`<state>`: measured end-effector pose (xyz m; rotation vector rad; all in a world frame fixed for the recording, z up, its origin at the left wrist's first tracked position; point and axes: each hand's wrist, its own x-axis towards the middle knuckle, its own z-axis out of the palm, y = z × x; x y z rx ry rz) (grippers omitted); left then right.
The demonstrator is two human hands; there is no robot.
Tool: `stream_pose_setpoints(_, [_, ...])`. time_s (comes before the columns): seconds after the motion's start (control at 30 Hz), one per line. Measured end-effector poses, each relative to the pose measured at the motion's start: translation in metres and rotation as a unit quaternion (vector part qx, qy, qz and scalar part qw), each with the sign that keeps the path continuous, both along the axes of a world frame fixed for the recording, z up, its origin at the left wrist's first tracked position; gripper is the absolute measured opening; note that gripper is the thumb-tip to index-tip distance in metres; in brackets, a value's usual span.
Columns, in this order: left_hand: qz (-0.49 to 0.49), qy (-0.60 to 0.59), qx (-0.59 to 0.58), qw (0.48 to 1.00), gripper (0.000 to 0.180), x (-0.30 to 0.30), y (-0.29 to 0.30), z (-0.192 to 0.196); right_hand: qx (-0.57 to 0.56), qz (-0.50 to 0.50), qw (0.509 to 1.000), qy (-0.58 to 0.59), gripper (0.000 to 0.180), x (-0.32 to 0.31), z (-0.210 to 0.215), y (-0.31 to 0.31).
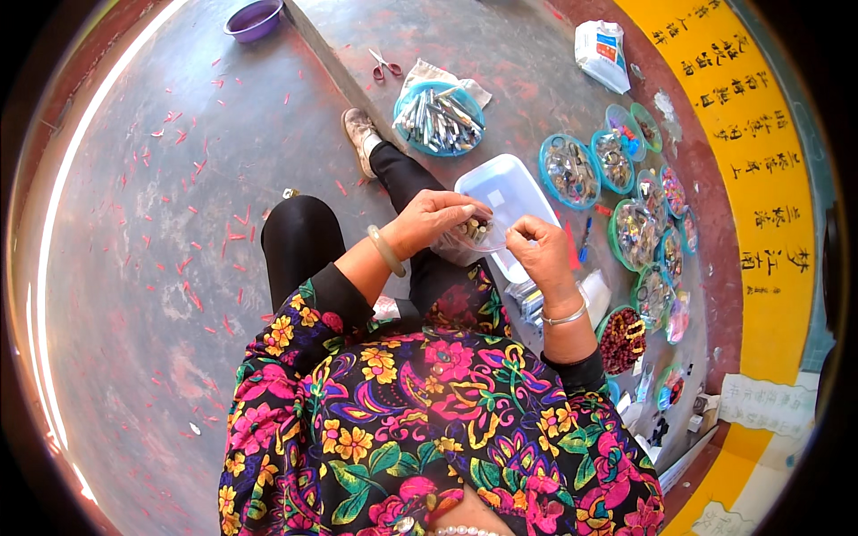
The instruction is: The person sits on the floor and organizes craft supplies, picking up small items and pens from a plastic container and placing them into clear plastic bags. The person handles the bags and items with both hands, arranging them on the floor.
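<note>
My left hand (431, 221), with a pale bangle at the wrist, grips a clear plastic container (465, 253) above my lap. Small tan and brown cylindrical pieces (475, 230) show inside it. My right hand (542, 255), wearing a silver bracelet, is closed in a pinch close to the container's right rim. What its fingertips hold, if anything, is too small to make out. Behind both hands, a white rectangular plastic tub (514, 183) rests with its long side partly hidden by my right hand.
Beyond my shoe, a blue basket (475, 104) holds many pens; scissors (386, 66) lie near it. Several small baskets of parts, one a blue basket (569, 171), crowd the right side. Red scraps litter the floor (134, 268). A purple basin (255, 21) stands far left.
</note>
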<state>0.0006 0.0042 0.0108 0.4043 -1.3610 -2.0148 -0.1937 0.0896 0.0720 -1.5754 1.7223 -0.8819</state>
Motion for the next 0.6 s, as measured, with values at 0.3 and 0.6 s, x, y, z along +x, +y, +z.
stream_pose_setpoints(0.3, [0.000, -0.002, 0.021, 1.000, 0.031, 0.003, 0.002, 0.006, -0.075, -0.003, 0.996, -0.057, 0.017, -0.010, 0.004, -0.007])
stream_pose_setpoints(0.6, [0.006, -0.020, 0.047, 0.999, 0.033, 0.008, 0.002, 0.012, 0.080, -0.122, 0.989, 0.025, 0.017, -0.100, -0.175, -0.045])
